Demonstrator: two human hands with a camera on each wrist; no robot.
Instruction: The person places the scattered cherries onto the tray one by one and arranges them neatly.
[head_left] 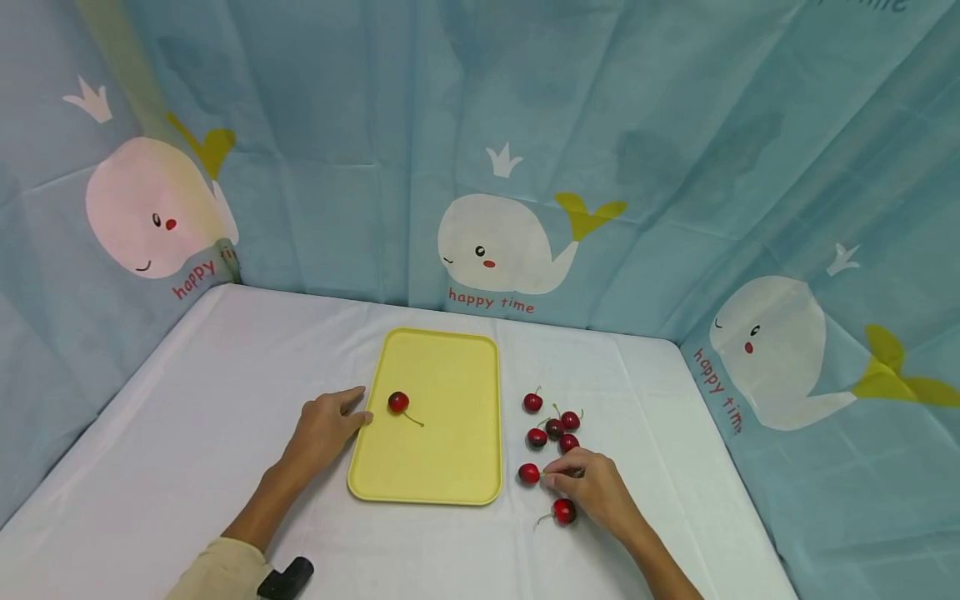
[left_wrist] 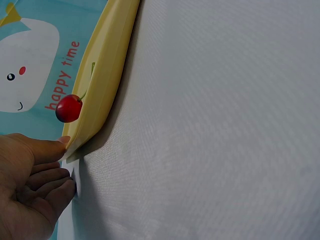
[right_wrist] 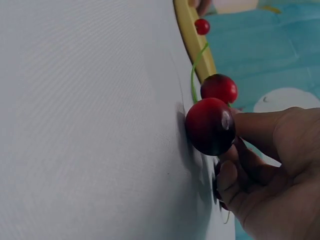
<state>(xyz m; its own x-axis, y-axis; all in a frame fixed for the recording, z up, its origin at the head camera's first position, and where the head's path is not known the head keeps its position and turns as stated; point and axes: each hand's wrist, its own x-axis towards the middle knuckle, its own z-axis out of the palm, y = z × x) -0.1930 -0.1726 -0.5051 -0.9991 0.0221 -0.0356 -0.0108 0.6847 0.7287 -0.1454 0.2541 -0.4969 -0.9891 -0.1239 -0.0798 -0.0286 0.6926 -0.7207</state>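
Observation:
A red cherry [head_left: 398, 402] with its stem lies on the left half of the yellow tray [head_left: 450, 462]. My left hand [head_left: 322, 429] is at the tray's left edge; in the left wrist view its thumb [left_wrist: 47, 149] touches the rim, while the other fingers bend loosely below. Right of the tray, my right hand [head_left: 592, 490] pinches the stem of a cherry [head_left: 528, 473] between thumb and forefinger. Just nearer the front sits another dark red cherry [head_left: 564, 511], which looms large before the fingers in the right wrist view. Part of the pinched stem is hidden by the fingertips.
Several more cherries [head_left: 554, 429] are grouped beyond my right hand, beside the tray. White cloth [head_left: 247, 375] covers the table. A blue curtain [head_left: 337, 225] with whale prints hangs around its back and sides. A black object [head_left: 287, 578] is near my left sleeve.

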